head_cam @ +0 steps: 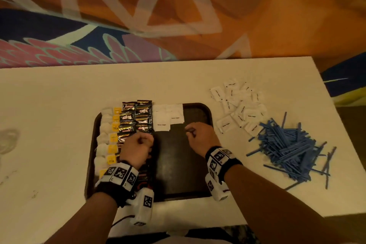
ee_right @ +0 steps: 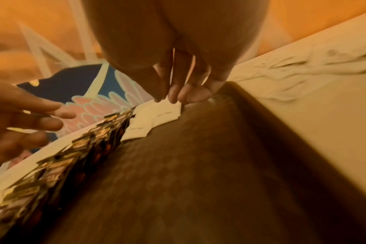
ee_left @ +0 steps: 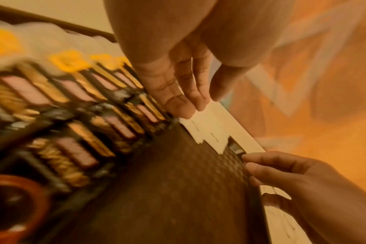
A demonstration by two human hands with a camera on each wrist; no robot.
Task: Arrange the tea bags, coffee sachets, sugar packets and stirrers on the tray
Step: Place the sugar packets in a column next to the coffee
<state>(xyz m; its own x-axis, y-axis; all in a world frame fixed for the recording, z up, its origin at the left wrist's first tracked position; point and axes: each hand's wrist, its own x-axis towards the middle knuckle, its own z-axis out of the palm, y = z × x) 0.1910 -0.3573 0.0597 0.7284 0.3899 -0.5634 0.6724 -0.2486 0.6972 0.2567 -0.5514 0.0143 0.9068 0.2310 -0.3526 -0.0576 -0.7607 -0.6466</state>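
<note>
A dark tray (head_cam: 178,164) holds a column of tea bags (head_cam: 107,140) with yellow tags at its left. Beside them lie rows of black and gold coffee sachets (head_cam: 136,119), then a few white sugar packets (head_cam: 168,119) at the far edge. My left hand (head_cam: 138,144) hovers over the near coffee sachets. Its fingers (ee_left: 188,105) hang relaxed and hold nothing. My right hand (head_cam: 198,134) hangs over the bare tray just right of the placed sugar packets (ee_right: 163,113). Its fingers (ee_right: 178,95) are loosely bent and empty.
Loose white sugar packets (head_cam: 239,105) lie scattered on the white table (head_cam: 49,105) right of the tray. A heap of blue stirrers (head_cam: 293,148) sits nearer, by the table's right edge. Patterned carpet lies beyond the far edge.
</note>
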